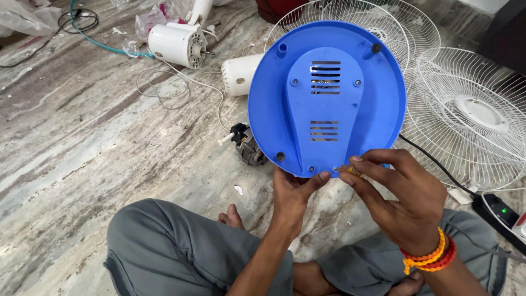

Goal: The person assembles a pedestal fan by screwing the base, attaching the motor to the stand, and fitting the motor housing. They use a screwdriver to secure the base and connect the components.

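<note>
- I am sitting cross-legged on the marble floor (93, 148) and holding the blue fan base (326, 98) upright in front of me, its underside facing me.
- My left hand (293, 194) is gripping the lower rim of the base from below, thumb lying up against the edge, fingers wrapped behind it where I cannot see them.
- My right hand (402, 197) is curled at the bottom edge, thumb and fingertips pressed together around a small brass-coloured screw (353, 171), just beside a screw hole near the rim.
- The keyhole-shaped cover plate (324, 109) with its two sets of vent slots is sitting flush on the base; I am seeing screw heads at its upper two corners and one at the lower left, so I am judging most of the fastening as being in place.
- The lower right hole is the one my fingers are working at; whether the screw is going in or coming out I cannot tell.
- Two dark rubber feet are showing on the rim; a blue peg is standing at the upper left.
- Much around me is lying apart: a bare motor (249, 147) just behind the base on the floor, a white motor housing (176, 45) further back, a white cylindrical cover (240, 74), and wire fan guards (471, 115) to my right.
- A black cable is running to a power strip (501, 214) by my right knee.
- By my reckoning, the base is close to settled, while the fan as a whole is lying in separate pieces.
</note>
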